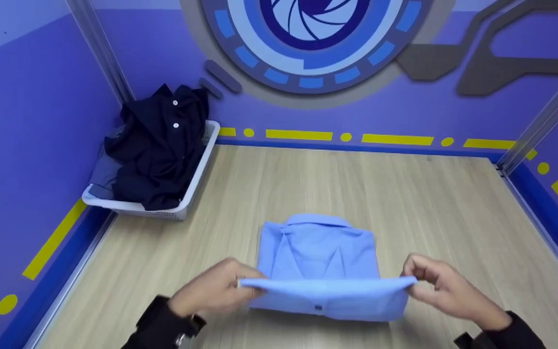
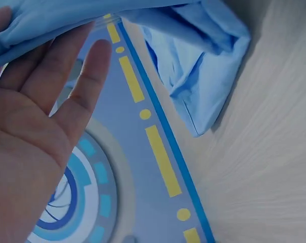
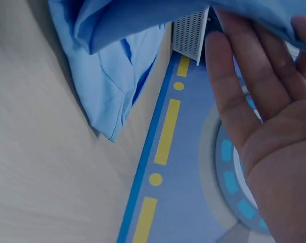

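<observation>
A light blue shirt lies partly folded on the table in the head view, its collar toward the back wall. The near part is lifted into a raised fold, with a small dark button at its middle. My left hand pinches the left end of that fold between thumb and fingers. At the other end, my right hand pinches the right corner. Both wrist views show the blue cloth draped above the fingers, with a folded part hanging toward the table.
At the back left, a white plastic basket holds a dark navy buttoned garment and some greyish cloth. The wood-grain table is bordered by blue-purple walls with metal corner posts.
</observation>
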Demonstrator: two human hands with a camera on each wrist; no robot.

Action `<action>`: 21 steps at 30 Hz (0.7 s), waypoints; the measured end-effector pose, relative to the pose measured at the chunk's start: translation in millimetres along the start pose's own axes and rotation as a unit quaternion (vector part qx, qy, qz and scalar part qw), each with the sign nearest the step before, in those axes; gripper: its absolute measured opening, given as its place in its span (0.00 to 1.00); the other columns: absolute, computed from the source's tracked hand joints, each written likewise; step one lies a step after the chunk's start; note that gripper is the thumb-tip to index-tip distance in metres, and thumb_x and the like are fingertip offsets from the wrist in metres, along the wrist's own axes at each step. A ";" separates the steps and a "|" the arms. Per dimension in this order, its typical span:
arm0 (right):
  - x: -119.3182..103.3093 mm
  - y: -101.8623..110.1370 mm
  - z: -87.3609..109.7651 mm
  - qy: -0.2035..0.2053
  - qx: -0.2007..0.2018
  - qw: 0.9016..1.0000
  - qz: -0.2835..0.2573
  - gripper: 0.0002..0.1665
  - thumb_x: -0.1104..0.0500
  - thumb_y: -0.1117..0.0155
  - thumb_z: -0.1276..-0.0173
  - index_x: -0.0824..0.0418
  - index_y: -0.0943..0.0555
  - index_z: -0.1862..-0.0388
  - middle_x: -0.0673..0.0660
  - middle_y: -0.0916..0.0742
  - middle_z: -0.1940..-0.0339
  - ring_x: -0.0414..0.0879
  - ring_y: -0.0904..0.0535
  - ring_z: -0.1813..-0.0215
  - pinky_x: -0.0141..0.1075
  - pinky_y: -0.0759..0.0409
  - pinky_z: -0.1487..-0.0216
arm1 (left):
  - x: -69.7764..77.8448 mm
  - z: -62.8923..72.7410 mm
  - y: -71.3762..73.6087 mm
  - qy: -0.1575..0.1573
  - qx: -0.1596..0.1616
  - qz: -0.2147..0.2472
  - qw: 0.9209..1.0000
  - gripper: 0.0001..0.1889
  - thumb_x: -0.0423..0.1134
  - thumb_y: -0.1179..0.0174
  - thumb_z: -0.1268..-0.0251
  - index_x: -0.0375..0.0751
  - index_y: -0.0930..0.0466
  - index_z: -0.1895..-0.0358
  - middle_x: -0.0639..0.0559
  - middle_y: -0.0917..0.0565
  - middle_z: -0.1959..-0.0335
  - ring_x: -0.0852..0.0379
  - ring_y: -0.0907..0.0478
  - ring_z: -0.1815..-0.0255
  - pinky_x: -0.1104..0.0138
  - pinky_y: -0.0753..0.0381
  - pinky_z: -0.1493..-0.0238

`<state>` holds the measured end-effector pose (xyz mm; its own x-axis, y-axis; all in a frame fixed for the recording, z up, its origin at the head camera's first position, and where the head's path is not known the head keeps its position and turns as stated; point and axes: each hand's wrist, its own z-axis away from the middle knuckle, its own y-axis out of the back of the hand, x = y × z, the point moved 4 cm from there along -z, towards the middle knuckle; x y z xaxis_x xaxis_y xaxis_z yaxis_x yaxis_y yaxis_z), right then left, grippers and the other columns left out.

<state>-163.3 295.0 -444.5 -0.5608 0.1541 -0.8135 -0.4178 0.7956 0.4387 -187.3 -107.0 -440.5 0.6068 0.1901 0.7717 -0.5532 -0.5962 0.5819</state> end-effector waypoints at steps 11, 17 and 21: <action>50.0 19.6 -47.2 -0.193 0.182 0.964 -0.018 0.06 0.74 0.40 0.28 0.74 0.28 0.60 0.50 0.17 0.70 0.36 0.21 0.66 0.30 0.18 0.62 | -67.5 -63.3 42.7 0.218 0.047 0.079 0.972 0.14 0.41 0.35 0.29 0.42 0.25 0.74 0.60 0.36 0.79 0.63 0.40 0.78 0.70 0.41 0.73; 89.7 17.3 -68.4 -0.303 0.247 0.918 -0.074 0.06 0.70 0.45 0.24 0.67 0.33 0.58 0.49 0.27 0.73 0.38 0.27 0.69 0.30 0.22 0.67 | -106.7 -83.9 45.3 0.281 0.111 0.147 0.942 0.12 0.37 0.38 0.27 0.43 0.25 0.72 0.58 0.31 0.76 0.60 0.33 0.72 0.69 0.33 0.66; 113.3 15.8 -75.5 -0.344 0.264 0.898 -0.072 0.06 0.66 0.48 0.21 0.68 0.34 0.52 0.48 0.27 0.70 0.39 0.30 0.66 0.30 0.29 0.66 | -131.1 -92.3 37.5 0.324 0.168 0.176 0.914 0.09 0.35 0.41 0.24 0.35 0.17 0.51 0.54 0.22 0.67 0.58 0.26 0.64 0.66 0.27 0.59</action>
<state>-287.4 280.8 -501.0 0.1221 0.2074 -0.9706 0.0493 0.9755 0.2146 -340.3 -82.3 -496.1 -0.1018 0.2973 0.9493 -0.3760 -0.8950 0.2400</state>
